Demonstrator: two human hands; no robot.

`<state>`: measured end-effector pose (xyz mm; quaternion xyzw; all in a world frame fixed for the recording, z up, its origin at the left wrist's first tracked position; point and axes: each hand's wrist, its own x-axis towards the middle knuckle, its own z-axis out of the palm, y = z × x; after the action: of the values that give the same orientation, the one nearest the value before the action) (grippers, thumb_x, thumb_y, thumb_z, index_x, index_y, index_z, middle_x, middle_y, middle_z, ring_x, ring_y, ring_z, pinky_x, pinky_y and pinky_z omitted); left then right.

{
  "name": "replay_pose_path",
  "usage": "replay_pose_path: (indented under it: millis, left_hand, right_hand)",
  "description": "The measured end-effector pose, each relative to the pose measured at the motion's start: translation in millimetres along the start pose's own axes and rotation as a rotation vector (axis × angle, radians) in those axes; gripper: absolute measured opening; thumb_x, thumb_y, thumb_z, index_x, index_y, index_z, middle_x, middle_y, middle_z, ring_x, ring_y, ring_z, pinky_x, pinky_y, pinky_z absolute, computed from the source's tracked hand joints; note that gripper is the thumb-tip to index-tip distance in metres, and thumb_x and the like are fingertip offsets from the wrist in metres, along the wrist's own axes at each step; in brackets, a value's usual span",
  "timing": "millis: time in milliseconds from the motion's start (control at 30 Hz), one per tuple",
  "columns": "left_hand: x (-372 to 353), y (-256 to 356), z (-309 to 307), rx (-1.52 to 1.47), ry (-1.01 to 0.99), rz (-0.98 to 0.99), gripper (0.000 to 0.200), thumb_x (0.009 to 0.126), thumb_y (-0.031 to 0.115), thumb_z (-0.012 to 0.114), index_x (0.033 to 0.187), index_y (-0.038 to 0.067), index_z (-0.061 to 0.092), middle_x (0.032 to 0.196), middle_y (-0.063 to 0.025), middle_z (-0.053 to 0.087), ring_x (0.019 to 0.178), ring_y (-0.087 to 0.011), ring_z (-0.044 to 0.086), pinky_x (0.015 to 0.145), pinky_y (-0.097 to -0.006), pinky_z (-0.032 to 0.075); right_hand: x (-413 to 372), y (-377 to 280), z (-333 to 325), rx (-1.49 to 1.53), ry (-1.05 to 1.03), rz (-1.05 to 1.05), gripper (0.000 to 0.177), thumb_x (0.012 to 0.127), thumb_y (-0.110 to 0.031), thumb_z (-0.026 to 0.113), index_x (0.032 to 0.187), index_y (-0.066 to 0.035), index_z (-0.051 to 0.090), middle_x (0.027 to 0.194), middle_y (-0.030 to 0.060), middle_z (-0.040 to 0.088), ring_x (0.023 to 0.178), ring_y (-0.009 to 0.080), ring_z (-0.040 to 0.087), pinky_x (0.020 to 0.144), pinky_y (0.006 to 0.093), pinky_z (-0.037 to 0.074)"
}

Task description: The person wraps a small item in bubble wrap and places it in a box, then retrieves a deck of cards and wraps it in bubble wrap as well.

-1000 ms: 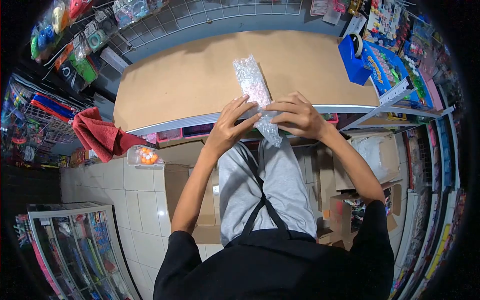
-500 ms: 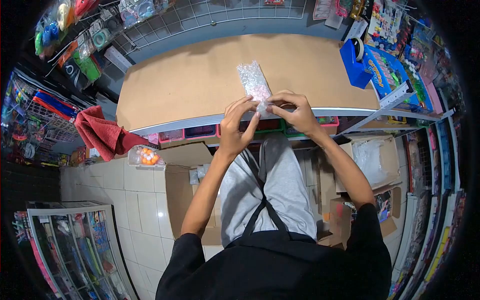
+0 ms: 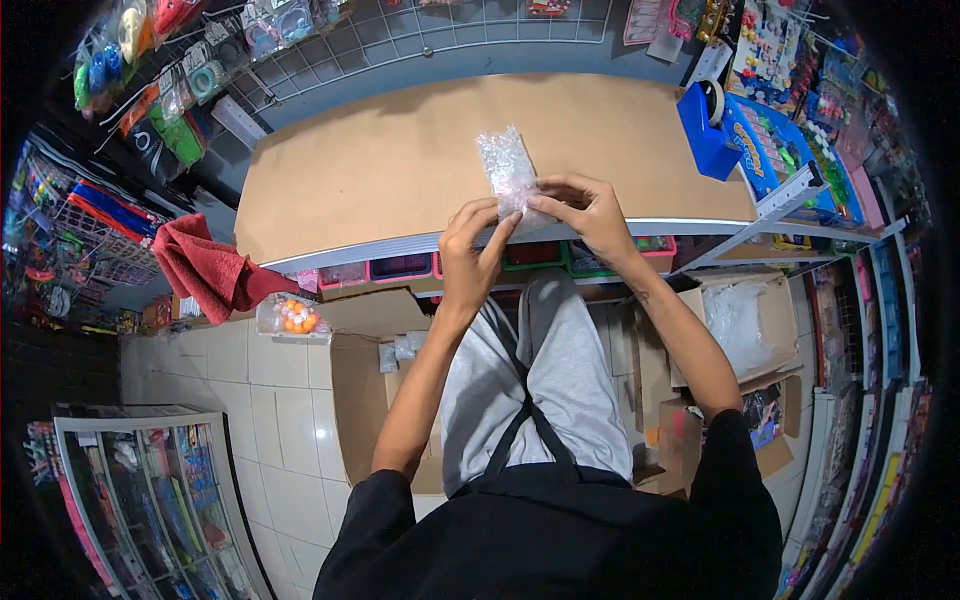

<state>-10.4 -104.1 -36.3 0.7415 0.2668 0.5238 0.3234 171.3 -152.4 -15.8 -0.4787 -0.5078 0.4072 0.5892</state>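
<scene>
A clear, crinkled plastic packet (image 3: 507,160) with something pinkish inside lies over the front part of the brown table (image 3: 380,160). My left hand (image 3: 470,240) pinches its near left edge between thumb and fingers. On the right side of the same near end, my right hand (image 3: 585,212) closes thumb and fingers on the plastic. Both hands are close together above the table's front edge. The small contents of the packet are too blurred to make out.
A blue tape dispenser (image 3: 708,130) stands at the table's right end beside a blue display box (image 3: 765,140). A red cloth (image 3: 205,268) hangs at the left. Below are an open carton (image 3: 355,400) and another box holding clear plastic (image 3: 740,320).
The fingertips have shifted slightly on the packet's near end, my right hand a little up. More of the plastic's near end now shows below the fingers.
</scene>
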Motion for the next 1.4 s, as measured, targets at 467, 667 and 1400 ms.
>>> replay_pose_path:
  millis: [467, 667, 1400]
  left_hand:
    - [10, 10, 9, -0.002, 0.075, -0.148, 0.017, 0.091, 0.011, 0.067, 0.091, -0.006, 0.069, 0.089, -0.0156, 0.07, 0.078, -0.0212, 0.067, 0.066, -0.0313, 0.051]
    - [13, 5, 13, 0.112, 0.191, -0.064, 0.015, 0.087, 0.01, 0.072, 0.09, -0.005, 0.07, 0.098, -0.0149, 0.066, 0.07, -0.0205, 0.066, 0.064, -0.0298, 0.05]
    - [20, -5, 15, -0.364, 0.176, -0.409, 0.02, 0.084, 0.003, 0.074, 0.096, -0.005, 0.059, 0.099, -0.0152, 0.068, 0.089, -0.0167, 0.067, 0.077, -0.0281, 0.056]
  right_hand:
    - [6, -3, -5, 0.05, -0.012, 0.029, 0.034, 0.088, -0.011, 0.072, 0.116, 0.0, 0.057, 0.093, 0.0009, 0.069, 0.077, 0.0022, 0.058, 0.064, 0.0179, 0.042]
    - [7, -4, 3, 0.017, 0.106, 0.057, 0.03, 0.086, -0.01, 0.074, 0.111, 0.0, 0.06, 0.091, 0.0024, 0.069, 0.075, 0.0022, 0.057, 0.064, 0.0175, 0.044]
    - [16, 15, 9, -0.299, 0.211, 0.068, 0.03, 0.085, -0.013, 0.075, 0.106, 0.005, 0.065, 0.098, 0.0117, 0.069, 0.088, 0.0144, 0.066, 0.077, 0.0255, 0.053]
